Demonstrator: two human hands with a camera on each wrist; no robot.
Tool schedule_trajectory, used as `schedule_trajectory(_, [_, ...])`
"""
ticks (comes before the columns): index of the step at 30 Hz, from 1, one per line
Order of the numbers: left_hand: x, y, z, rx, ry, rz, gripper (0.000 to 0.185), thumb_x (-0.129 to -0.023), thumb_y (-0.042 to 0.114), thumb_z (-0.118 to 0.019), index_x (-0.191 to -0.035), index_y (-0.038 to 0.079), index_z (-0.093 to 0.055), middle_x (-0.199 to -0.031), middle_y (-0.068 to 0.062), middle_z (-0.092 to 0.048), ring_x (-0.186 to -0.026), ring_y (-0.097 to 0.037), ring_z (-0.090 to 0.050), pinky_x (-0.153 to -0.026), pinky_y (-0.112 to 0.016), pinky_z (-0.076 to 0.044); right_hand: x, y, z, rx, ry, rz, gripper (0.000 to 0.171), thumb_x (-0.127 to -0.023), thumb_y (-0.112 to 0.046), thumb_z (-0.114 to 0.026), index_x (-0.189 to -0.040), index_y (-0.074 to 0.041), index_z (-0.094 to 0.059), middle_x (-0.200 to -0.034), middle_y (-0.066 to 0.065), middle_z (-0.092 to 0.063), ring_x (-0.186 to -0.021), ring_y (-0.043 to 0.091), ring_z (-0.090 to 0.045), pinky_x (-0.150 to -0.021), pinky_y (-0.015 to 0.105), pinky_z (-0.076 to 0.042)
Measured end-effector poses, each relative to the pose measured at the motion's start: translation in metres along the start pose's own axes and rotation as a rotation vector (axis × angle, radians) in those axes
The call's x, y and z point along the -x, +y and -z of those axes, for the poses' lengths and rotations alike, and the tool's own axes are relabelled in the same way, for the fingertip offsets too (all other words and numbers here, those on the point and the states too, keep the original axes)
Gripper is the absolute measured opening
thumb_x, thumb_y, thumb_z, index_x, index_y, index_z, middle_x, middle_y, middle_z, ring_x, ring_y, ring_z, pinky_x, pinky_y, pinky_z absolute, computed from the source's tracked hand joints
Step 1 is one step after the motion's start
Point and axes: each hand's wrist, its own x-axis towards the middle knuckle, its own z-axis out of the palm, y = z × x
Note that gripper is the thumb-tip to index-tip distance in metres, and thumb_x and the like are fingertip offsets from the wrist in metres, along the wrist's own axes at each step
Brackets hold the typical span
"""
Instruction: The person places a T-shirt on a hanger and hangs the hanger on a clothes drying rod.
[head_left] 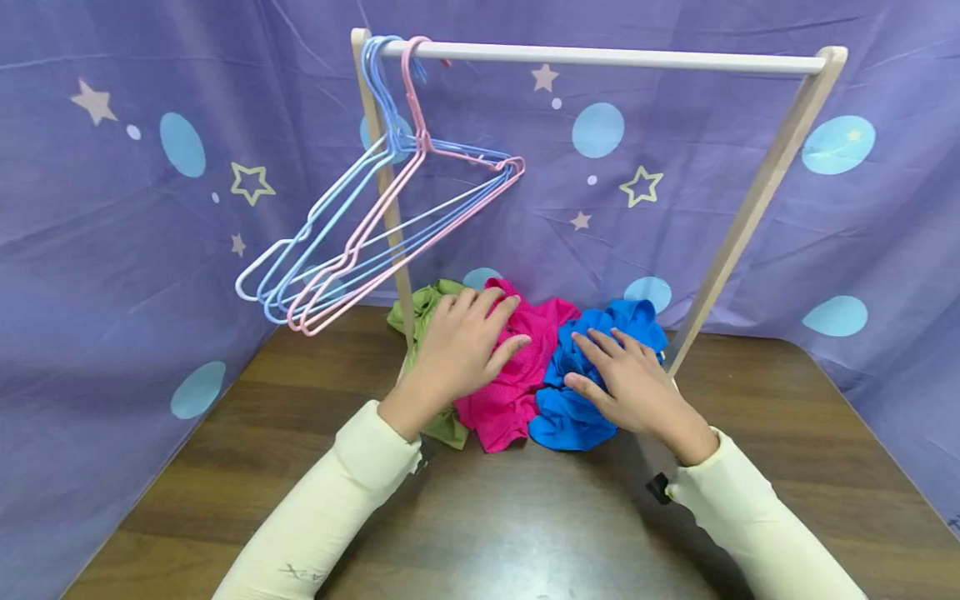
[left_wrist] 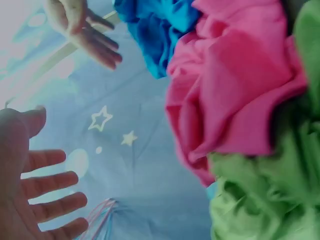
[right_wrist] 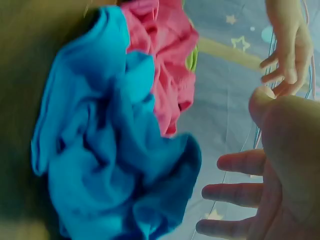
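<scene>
Three crumpled cloths lie in a row on the brown table [head_left: 525,517]: green [head_left: 423,312], pink [head_left: 517,375] and blue [head_left: 592,392]. My left hand [head_left: 468,337] is spread flat over the pink and green cloths with straight fingers. My right hand [head_left: 622,375] is spread the same way over the blue cloth. In the left wrist view the left hand [left_wrist: 40,195] is open, with a gap to the pink cloth [left_wrist: 235,100] and green cloth [left_wrist: 270,195]. In the right wrist view the right hand [right_wrist: 265,190] is open beside the blue cloth [right_wrist: 110,150]. Neither hand holds anything.
A wooden clothes rack stands over the cloths, its rail [head_left: 600,57] overhead and its slanted posts [head_left: 742,225] behind them. Several blue, white and pink wire hangers [head_left: 375,225] hang at the rail's left end. A purple star-printed backdrop [head_left: 112,250] surrounds the table.
</scene>
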Motion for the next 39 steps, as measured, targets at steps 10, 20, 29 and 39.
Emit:
schedule_trajectory(10, [-0.015,-0.013,0.030,-0.084,0.267,0.155,0.050,-0.101,0.041,-0.059,-0.136,0.006,-0.060,-0.132,-0.015,-0.061,-0.119,-0.036,-0.053,-0.094,-0.050,-0.043,-0.024,0.031,0.008,0.019,0.025,-0.088,0.061,-0.110,-0.049,-0.035,-0.154,-0.008,-0.045,-0.153,0.023,-0.048,-0.137,0.053,-0.042,-0.104,0.074,-0.034])
schedule_trajectory(20, [-0.015,-0.023,0.065,-0.098,0.531,0.362,0.041,-0.103,0.028,-0.056,-0.136,0.005,-0.058,-0.139,-0.016,-0.055,-0.119,-0.039,-0.046,-0.098,-0.056,-0.034,-0.051,0.063,0.008,0.063,0.076,-0.146,0.049,-0.102,-0.012,-0.040,-0.146,0.008,-0.047,-0.140,0.032,-0.054,-0.121,0.058,-0.053,-0.102,0.068,-0.041])
schedule_trajectory(29, [-0.010,-0.036,0.075,-0.069,0.565,0.525,0.036,-0.100,0.009,-0.058,-0.136,0.004,-0.059,-0.131,-0.018,-0.057,-0.110,-0.041,-0.047,-0.092,-0.054,-0.035,-0.066,0.077,0.013,0.070,-0.082,-0.267,0.058,-0.090,-0.002,-0.051,-0.147,0.008,-0.043,-0.142,0.037,-0.047,-0.119,0.063,-0.050,-0.098,0.070,-0.043])
schedule_trajectory(39, [-0.006,-0.049,0.073,-0.049,0.663,0.597,0.027,-0.098,0.001,-0.059,-0.124,0.003,-0.066,-0.118,-0.022,-0.060,-0.102,-0.044,-0.047,-0.085,-0.055,-0.035,-0.073,0.097,0.006,0.092,-0.037,-0.268,0.030,-0.084,0.003,-0.053,-0.111,0.015,-0.057,-0.110,0.041,-0.057,-0.105,0.060,-0.057,-0.092,0.068,-0.045])
